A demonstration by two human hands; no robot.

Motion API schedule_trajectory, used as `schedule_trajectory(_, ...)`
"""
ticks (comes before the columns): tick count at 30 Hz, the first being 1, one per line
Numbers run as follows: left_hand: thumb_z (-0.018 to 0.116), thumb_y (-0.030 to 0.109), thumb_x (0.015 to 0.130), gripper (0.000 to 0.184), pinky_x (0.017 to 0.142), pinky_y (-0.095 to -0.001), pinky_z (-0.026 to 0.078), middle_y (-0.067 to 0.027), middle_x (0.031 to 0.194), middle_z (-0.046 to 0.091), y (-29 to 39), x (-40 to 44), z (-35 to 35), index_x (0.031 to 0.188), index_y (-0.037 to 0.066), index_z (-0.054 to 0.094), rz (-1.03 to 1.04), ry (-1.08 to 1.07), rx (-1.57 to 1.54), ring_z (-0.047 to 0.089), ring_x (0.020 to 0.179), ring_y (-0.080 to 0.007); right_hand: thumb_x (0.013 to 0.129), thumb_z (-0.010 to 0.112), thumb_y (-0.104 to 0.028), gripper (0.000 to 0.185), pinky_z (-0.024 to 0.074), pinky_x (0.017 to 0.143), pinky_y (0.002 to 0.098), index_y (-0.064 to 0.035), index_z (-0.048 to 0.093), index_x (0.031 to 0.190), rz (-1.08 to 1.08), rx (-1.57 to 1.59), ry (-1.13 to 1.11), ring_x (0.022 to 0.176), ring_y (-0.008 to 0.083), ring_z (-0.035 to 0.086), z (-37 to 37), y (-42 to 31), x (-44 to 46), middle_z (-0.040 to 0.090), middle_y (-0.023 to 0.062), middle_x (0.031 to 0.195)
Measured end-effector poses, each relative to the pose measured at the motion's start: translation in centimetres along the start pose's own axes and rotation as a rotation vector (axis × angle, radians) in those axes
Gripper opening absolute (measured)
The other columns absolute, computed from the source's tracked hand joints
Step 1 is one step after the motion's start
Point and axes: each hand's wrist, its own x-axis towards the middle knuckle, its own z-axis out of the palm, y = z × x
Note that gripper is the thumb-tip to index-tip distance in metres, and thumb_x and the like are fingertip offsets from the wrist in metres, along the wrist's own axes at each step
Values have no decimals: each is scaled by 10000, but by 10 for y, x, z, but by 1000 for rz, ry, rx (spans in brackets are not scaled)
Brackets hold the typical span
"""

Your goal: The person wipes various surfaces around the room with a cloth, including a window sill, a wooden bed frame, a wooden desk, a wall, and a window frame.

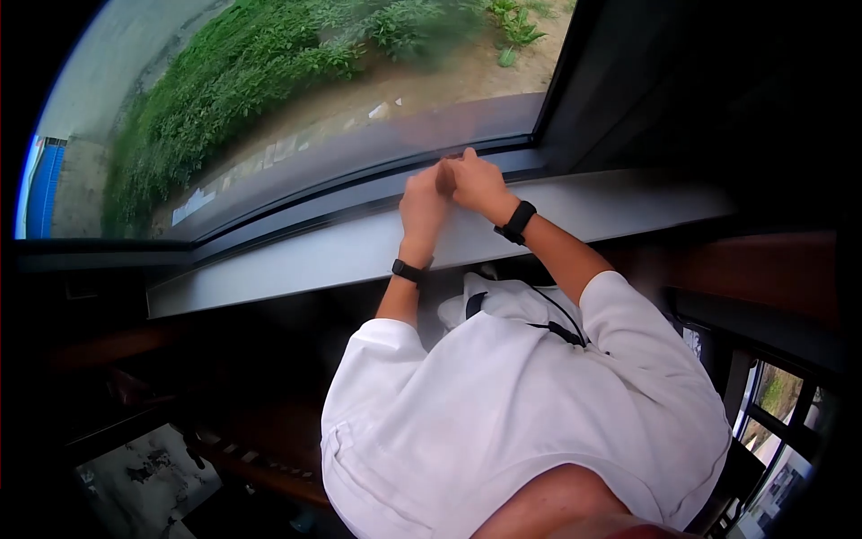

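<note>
Seen from your head camera, you lean over a pale sill [287, 265] at a broad window, your left hand [422, 205] and right hand [478, 186] meeting at the lower rail of the dark window frame [359, 186]. The rail lies directly ahead of your body, at your fingers, its long axis slanting from lower left to upper right in the view, with the sill running alongside on your side of it. Your right hand sits closer to the frame's right-hand corner; your left is just beside it, knuckles raised, the fingers of both curled inward. Between them shows a small reddish-brown patch [445, 178], largely covered by your fingers; whether it is a held object or only shaded skin cannot be told, and so neither can you be said for certain to be grasping anything, nor whether the fingertips press on the rail. A black wristband [412, 270] circles your left wrist and a black watch strap [515, 223] your right, both above the sill. Beyond the glass, leafy green plants [251, 90] border a strip of bare ground, with a blue panel [41, 189] at far left. Below the sill, around your white shirt [521, 395], the room is too dark to tell whether any container stands there.
</note>
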Motion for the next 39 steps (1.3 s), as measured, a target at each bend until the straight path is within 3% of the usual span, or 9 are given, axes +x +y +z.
schedule_trajectory(6, 636, 51, 816, 406, 871, -430, 532, -107, 1116, 699, 32, 18, 55, 1210, 138, 674, 173, -26, -52, 619, 1048, -339, 766, 653, -57, 252, 535, 739, 499, -104, 624, 1013, 182, 15, 187, 890, 421, 630, -30, 41, -31, 575, 203, 1024)
schedule_trajectory(9, 620, 58, 827, 384, 869, -430, 532, -114, 1100, 698, 54, 26, 76, 1199, 133, 677, 264, -110, -116, 617, 1053, -339, 770, 698, -75, 270, 557, 777, 470, -42, 633, 1031, 293, -86, 200, 922, 389, 660, -36, 66, -46, 597, 198, 1086)
schedule_trajectory(12, 613, 54, 832, 382, 853, -424, 536, -102, 1112, 693, 55, 21, 79, 1198, 143, 677, 327, -111, -145, 615, 1066, -331, 768, 693, -51, 333, 559, 787, 469, -19, 611, 1089, 246, -167, 257, 919, 393, 663, -25, 72, -63, 585, 192, 1113)
schedule_trajectory(15, 618, -6, 776, 403, 833, -385, 555, -65, 1145, 683, 55, 6, 71, 1161, 101, 669, 372, -124, -100, 607, 1083, -286, 770, 690, -43, 463, 562, 787, 465, -32, 585, 1221, 260, -142, 308, 902, 390, 666, -13, 70, -82, 573, 184, 1127)
schedule_trajectory(21, 616, 36, 785, 378, 865, -366, 554, -67, 1197, 677, 61, -8, 95, 1158, 68, 671, 488, -41, -150, 605, 1109, -281, 780, 689, -38, 584, 555, 805, 452, -83, 560, 1348, 323, -12, 380, 940, 394, 655, 2, 90, -108, 575, 161, 1146)
schedule_trajectory(29, 612, -13, 797, 457, 912, -372, 536, -73, 1228, 669, 45, -8, 72, 1232, 121, 663, 389, -60, -174, 611, 1136, -287, 766, 733, -11, 584, 539, 813, 417, -94, 591, 1326, 150, 181, 428, 979, 376, 641, -4, 81, -93, 592, 131, 1133)
schedule_trajectory(31, 638, -27, 790, 469, 884, -378, 542, -61, 1234, 660, 41, 1, 50, 1240, 105, 651, 411, 71, -164, 610, 1119, -290, 743, 745, 38, 602, 537, 808, 395, -69, 604, 1319, 36, 223, 433, 971, 363, 640, -18, 62, -74, 596, 132, 1116)
schedule_trajectory(36, 670, -73, 771, 502, 891, -391, 533, -109, 1239, 648, 78, 39, -34, 1247, 82, 639, 535, 431, -177, 611, 1112, -330, 720, 705, 124, 632, 541, 812, 379, -50, 603, 1320, -310, 256, 743, 976, 346, 639, -88, -8, -28, 591, 151, 1143)
schedule_trajectory(39, 652, -105, 764, 505, 889, -388, 527, -114, 1223, 647, 104, 57, -60, 1233, 82, 647, 650, 539, -203, 610, 1112, -334, 710, 699, 138, 648, 542, 825, 373, -60, 606, 1320, -431, 232, 912, 1005, 338, 624, -123, -30, -19, 582, 150, 1144)
